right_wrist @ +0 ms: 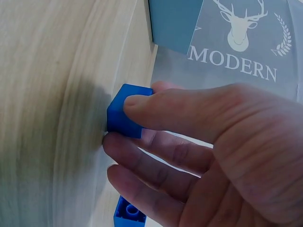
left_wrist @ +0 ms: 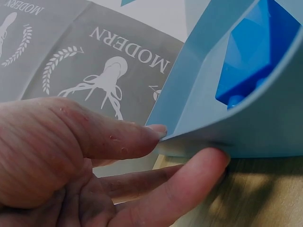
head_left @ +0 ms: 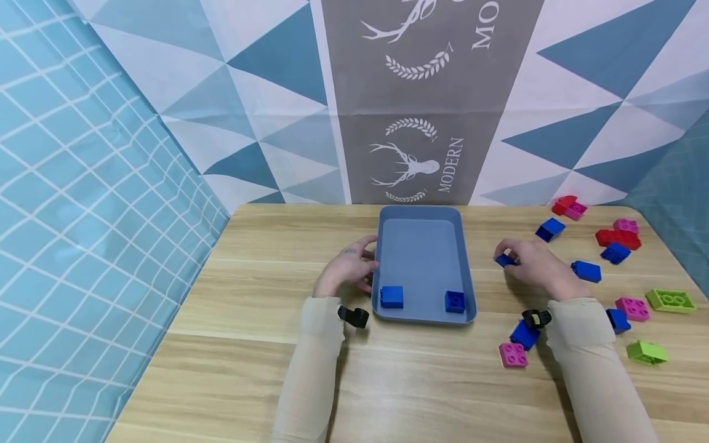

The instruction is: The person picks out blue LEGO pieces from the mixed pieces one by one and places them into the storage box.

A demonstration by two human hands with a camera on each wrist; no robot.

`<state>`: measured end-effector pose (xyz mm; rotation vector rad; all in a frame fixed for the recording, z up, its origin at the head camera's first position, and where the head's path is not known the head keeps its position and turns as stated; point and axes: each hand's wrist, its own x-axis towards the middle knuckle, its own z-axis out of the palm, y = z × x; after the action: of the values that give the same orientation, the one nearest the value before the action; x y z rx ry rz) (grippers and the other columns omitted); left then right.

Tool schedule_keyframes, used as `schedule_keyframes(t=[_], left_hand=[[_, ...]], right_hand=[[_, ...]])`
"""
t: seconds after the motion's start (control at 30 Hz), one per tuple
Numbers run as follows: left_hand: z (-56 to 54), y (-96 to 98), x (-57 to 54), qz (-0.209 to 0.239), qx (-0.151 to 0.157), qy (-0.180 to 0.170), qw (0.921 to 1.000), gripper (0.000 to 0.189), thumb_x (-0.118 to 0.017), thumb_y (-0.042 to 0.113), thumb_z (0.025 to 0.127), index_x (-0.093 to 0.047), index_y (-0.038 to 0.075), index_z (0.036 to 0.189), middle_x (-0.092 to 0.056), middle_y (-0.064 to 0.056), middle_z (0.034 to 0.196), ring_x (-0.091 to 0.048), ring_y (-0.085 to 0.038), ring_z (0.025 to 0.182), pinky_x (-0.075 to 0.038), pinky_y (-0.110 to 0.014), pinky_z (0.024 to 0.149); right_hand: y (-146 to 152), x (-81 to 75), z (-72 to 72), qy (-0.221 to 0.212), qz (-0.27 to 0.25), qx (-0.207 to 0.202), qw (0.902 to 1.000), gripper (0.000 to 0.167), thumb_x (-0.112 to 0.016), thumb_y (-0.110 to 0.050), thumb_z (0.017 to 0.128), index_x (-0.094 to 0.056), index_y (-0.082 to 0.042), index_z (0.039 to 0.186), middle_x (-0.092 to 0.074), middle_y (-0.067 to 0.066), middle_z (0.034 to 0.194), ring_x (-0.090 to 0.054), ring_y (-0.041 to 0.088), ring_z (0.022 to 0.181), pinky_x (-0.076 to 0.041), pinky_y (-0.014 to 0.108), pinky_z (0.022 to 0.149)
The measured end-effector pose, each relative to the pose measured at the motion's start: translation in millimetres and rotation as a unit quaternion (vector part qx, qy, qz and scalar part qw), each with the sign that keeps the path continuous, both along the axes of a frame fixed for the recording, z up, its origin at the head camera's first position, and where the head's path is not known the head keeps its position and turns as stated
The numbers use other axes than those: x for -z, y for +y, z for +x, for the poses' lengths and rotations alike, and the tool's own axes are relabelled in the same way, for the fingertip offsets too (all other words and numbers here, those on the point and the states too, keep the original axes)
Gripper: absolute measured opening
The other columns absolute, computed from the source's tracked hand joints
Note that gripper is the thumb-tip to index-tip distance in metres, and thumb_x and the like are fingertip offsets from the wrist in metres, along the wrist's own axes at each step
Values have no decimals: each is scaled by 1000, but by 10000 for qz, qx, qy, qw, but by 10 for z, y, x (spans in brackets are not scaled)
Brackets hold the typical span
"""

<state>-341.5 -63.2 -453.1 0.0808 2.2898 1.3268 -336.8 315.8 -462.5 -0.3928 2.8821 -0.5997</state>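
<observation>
My right hand (head_left: 528,261) pinches a blue toy brick (right_wrist: 125,113) between thumb and fingers, low over the table to the right of the tray. At the left side of the grey-blue tray (head_left: 423,252) is my left hand (head_left: 349,267). In the left wrist view, its thumb tip meets the tray's rim and its other fingers lie loosely extended along the outer wall. Inside the tray, one blue brick (head_left: 392,297) sits in the near left corner and another blue brick (head_left: 455,301) in the near right.
Around my right forearm lie several loose bricks, among them a blue brick (head_left: 525,335), a pink brick (head_left: 513,355) and a green brick (head_left: 648,352). Farther right are a red brick (head_left: 618,239) and a larger green brick (head_left: 671,300). A patterned cloth backs the wooden table (head_left: 232,344).
</observation>
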Motion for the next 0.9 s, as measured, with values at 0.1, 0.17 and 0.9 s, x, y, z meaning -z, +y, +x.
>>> schedule_keyframes(t=[0.1,0.17,0.9], left_hand=[[-6,-5,-6,19,13,17,10000,68,-55,4,103,-27,26,161,-46,-22,151,-69,-29,87,-66,-37,64],[-8,-6,-14,30,21,24,10000,68,-55,4,103,-27,26,161,-46,-22,151,-69,-29,87,-66,-38,64],[-23,-15,35,161,9,24,9999,65,-55,5,104,-30,26,160,-47,-22,149,-69,-30,93,-66,-36,64]], right_hand=[[9,-19,-3,-14,-34,17,10000,23,-68,-3,94,-66,-4,116,-68,23,104,-61,37,94,-57,60,85],[15,-41,-6,-20,-52,75,10000,23,-67,-4,95,-66,-3,117,-68,25,105,-62,38,94,-58,60,85],[-105,-242,83,396,-232,137,9989,34,-68,-11,96,-61,1,127,-67,31,115,-65,47,102,-58,65,87]])
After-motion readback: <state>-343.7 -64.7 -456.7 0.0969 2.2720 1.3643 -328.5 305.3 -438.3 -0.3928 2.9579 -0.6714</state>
